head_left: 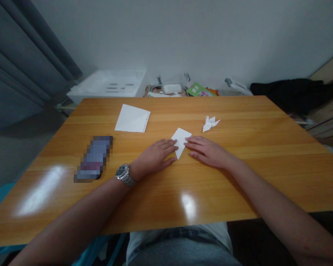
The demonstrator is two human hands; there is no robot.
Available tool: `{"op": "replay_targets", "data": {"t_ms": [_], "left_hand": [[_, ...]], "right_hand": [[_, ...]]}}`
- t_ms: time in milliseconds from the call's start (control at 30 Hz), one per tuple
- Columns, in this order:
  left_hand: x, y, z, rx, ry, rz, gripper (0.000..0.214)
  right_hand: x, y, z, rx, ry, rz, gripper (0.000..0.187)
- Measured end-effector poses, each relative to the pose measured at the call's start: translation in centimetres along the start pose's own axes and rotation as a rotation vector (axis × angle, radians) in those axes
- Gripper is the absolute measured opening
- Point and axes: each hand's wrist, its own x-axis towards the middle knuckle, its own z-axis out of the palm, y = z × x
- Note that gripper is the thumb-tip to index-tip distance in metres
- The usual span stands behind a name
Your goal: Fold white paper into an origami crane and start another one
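A folded piece of white paper [180,142], shaped like a kite, lies flat on the wooden table [161,192] with its narrow point towards me. My left hand [159,153] rests open on the left edge of the paper, fingers stretched out. From the other side, the fingertips of my right hand [207,149] touch the right edge; that hand is open too, its fingers extended and slightly apart. Beyond my right hand sits a white origami crane [210,123]. Farther back on the left is a sheet of notepaper [132,119] with a perforated edge.
On the table's left lies a phone [94,157], its picture blurred into blocks. Past the far edge stand a white foam tray [111,83], a green booklet [200,89] and assorted clutter. Dark cloth [294,94] is heaped at the back right; a grey curtain [24,55] hangs at left.
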Motion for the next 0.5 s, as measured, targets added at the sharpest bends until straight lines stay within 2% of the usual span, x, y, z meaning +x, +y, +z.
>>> {"op": "replay_targets", "data": {"t_ms": [367,500], "left_hand": [[0.06,0.26,-0.25,0.016,0.027,-0.035,0.043],[0.10,0.01,-0.04,-0.013,0.039,-0.033,0.039]], "right_hand": [[0.11,-0.20,-0.19,0.020,0.035,-0.049,0.040],[0.00,-0.07,-0.21,0.028,0.052,-0.012,0.039]]}}
